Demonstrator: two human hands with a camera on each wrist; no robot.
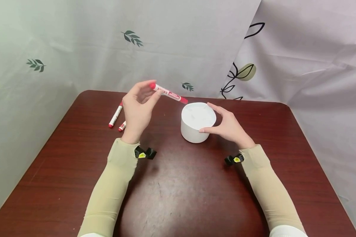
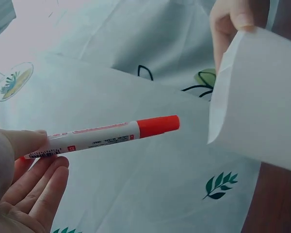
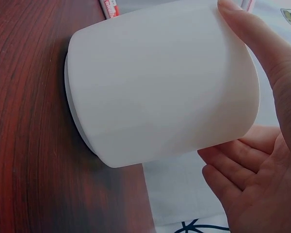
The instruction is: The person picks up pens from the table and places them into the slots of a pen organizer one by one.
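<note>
Between thumb and fingers, my left hand (image 1: 137,110) pinches a marker (image 1: 169,93) with a white barrel and red ends. It is held up above the table, sloping down to the right, its red cap (image 2: 158,126) close to the container's rim. A white round container (image 1: 192,133) stands on the table, its open top facing up. From the right, my right hand (image 1: 229,126) grips the upper part of it, thumb on the near side and fingers at the far rim. The right wrist view shows the container's smooth outer wall (image 3: 160,87) large and close.
Two more red-and-white markers, a whole one (image 1: 115,115) and one partly hidden by the left hand (image 1: 122,126), lie on the dark red-brown table (image 1: 178,191). A pale curtain (image 1: 172,42) with leaf prints hangs behind the table's far edge.
</note>
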